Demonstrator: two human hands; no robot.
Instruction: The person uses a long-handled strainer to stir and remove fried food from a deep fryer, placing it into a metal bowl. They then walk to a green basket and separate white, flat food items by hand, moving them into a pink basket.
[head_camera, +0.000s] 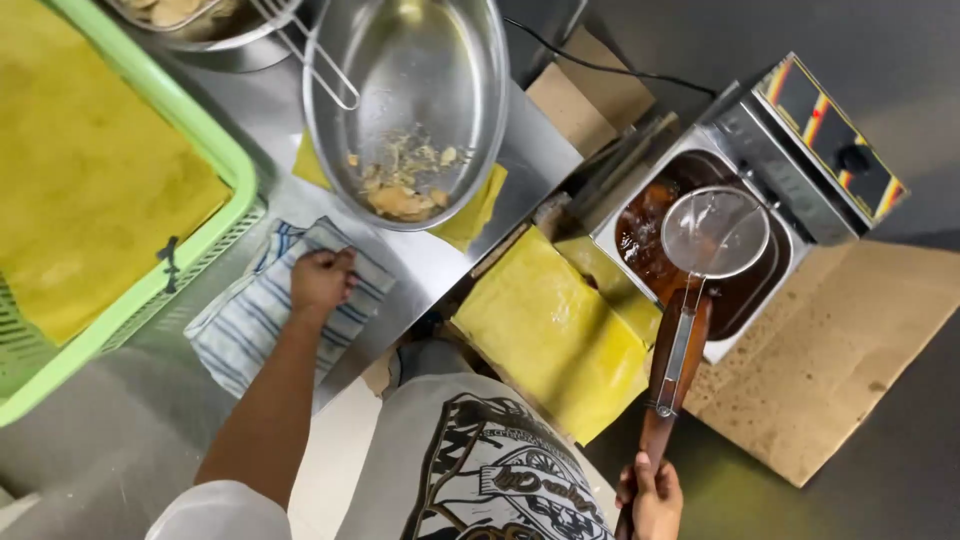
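Note:
My left hand (322, 280) is closed on a blue-striped white cloth (250, 320) that lies on the steel table (420, 270). My right hand (652, 498) grips the wooden handle of a wire mesh skimmer (714, 233). The skimmer's round mesh head hovers over the dark oil in a steel deep fryer (790, 180). A large steel bowl (470, 90) with fried crumbs in its bottom stands just beyond my left hand.
A green plastic crate (215, 140) lined with yellow paper sits at the left. Yellow paper (550, 330) covers a surface beside the fryer. Brown cardboard (850, 350) lies on the dark floor under the fryer. A black cable (600, 65) runs behind the bowl.

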